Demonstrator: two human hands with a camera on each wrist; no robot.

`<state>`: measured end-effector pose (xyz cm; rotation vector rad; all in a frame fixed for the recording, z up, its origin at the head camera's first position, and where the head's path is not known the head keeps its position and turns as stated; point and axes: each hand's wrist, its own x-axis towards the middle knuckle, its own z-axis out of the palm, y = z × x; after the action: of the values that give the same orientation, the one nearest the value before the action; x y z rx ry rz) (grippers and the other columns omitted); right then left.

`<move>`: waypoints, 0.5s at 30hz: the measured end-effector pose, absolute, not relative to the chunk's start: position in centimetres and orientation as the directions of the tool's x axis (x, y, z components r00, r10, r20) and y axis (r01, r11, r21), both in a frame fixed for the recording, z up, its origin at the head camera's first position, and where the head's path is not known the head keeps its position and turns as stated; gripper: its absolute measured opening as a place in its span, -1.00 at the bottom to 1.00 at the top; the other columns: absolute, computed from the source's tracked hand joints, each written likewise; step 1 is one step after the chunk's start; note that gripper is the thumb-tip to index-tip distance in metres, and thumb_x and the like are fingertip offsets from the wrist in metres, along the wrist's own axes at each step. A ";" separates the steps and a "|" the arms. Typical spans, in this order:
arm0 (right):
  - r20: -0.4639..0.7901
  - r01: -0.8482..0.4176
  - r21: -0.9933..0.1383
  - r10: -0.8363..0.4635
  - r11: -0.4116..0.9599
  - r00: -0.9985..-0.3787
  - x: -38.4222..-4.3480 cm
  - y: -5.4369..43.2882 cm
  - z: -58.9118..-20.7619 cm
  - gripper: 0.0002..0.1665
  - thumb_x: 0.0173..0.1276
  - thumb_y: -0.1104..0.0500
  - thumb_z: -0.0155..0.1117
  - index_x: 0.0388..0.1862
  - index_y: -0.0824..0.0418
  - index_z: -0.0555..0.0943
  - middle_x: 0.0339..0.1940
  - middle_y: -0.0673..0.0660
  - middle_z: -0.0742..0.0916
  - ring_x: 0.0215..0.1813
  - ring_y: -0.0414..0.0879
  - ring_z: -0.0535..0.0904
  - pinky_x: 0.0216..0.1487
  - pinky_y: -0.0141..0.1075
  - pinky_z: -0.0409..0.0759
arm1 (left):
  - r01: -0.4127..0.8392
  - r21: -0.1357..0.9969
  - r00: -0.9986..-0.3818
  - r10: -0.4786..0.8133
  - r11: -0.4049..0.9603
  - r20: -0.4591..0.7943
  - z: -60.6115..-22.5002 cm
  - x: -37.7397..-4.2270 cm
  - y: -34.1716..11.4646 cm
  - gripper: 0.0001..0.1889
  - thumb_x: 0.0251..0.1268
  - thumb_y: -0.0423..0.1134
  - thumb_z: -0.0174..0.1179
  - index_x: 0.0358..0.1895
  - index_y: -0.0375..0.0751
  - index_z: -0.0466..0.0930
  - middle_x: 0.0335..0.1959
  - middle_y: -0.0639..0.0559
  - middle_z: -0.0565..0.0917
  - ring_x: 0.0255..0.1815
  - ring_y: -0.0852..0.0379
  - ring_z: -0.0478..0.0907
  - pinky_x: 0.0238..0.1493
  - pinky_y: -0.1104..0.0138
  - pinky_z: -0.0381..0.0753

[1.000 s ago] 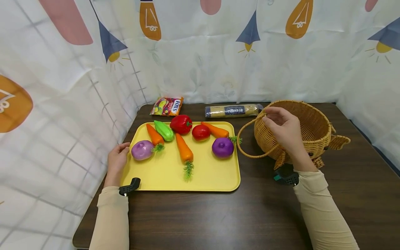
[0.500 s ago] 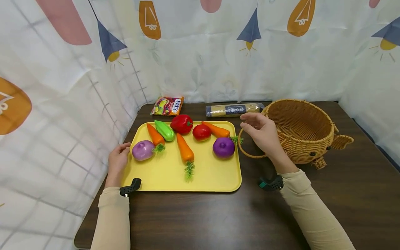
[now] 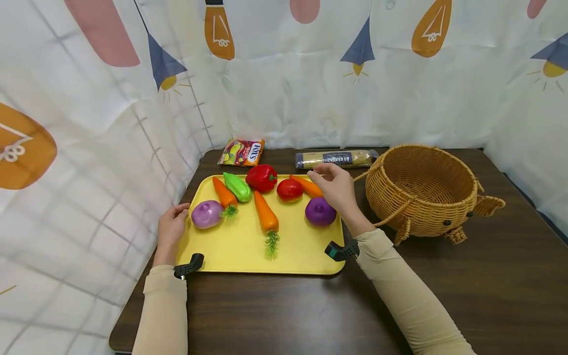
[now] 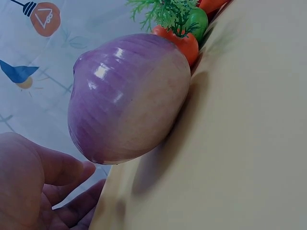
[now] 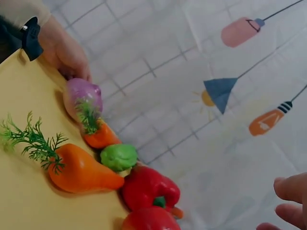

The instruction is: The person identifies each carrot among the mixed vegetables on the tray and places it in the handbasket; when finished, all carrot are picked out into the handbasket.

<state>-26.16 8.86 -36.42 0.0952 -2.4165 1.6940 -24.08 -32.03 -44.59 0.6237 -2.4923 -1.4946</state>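
A yellow tray point(image 3: 230, 256) holds toy vegetables. My left hand point(image 3: 172, 226) is at the tray's left rim, beside the light purple onion point(image 3: 206, 214). In the left wrist view its fingers point(image 4: 79, 207) are loosely bent at the tray's edge, apart from the onion point(image 4: 127, 100). Whether they touch the rim is hard to tell. My right hand point(image 3: 338, 191), holding nothing, hovers over the tray's right side above the dark purple onion point(image 3: 320, 212) and an orange carrot point(image 3: 306, 186), hiding that carrot's leaves. The red tomato point(image 3: 290, 190) lies just left of it.
Further left on the tray are a red pepper point(image 3: 262, 178), a green vegetable point(image 3: 237, 187) and two carrots. A wicker basket point(image 3: 410, 214) with a looped handle stands right of the tray. Behind lie a candy bag point(image 3: 241, 153) and a pasta packet point(image 3: 337, 158).
My right hand has left the basket's handle, which hangs lower, and moved left over the tray's right side. My left hand stays at the left rim.
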 end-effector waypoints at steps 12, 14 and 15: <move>0.136 -0.078 -0.948 0.169 0.307 -0.976 -27.5 6.5 -37.9 -0.67 0.28 -0.01 0.39 -0.03 0.09 0.68 -0.08 0.04 0.71 0.06 0.00 0.54 0.11 -0.14 0.51 | -0.273 0.872 -0.896 -0.437 0.405 -0.077 -44.5 -24.1 -32.1 -0.55 0.56 -0.14 -0.16 0.37 -0.22 0.41 0.33 -0.19 0.44 0.30 -0.07 0.33 0.25 0.14 0.34; 0.123 -0.063 -0.950 0.183 0.304 -0.975 -27.7 6.2 -38.1 -0.65 0.29 -0.01 0.38 -0.01 0.11 0.68 -0.06 0.05 0.71 0.08 0.02 0.52 0.14 -0.13 0.49 | -0.274 0.871 -0.896 -0.437 0.408 -0.078 -44.6 -24.1 -32.1 -0.54 0.56 -0.13 -0.17 0.38 -0.21 0.40 0.33 -0.18 0.43 0.30 -0.07 0.32 0.25 0.13 0.34; 0.121 -0.058 -0.951 0.191 0.303 -0.974 -27.8 6.0 -38.2 -0.64 0.30 -0.01 0.37 -0.01 0.13 0.68 -0.06 0.05 0.71 0.08 0.02 0.52 0.14 -0.12 0.49 | -0.275 0.870 -0.897 -0.436 0.409 -0.078 -44.6 -24.1 -32.1 -0.54 0.56 -0.13 -0.17 0.38 -0.21 0.40 0.33 -0.18 0.43 0.31 -0.07 0.32 0.26 0.13 0.33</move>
<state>-27.85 6.04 -38.24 -0.1225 -2.3574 1.7341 -24.06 -32.11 -44.59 0.6356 -2.4981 -1.4965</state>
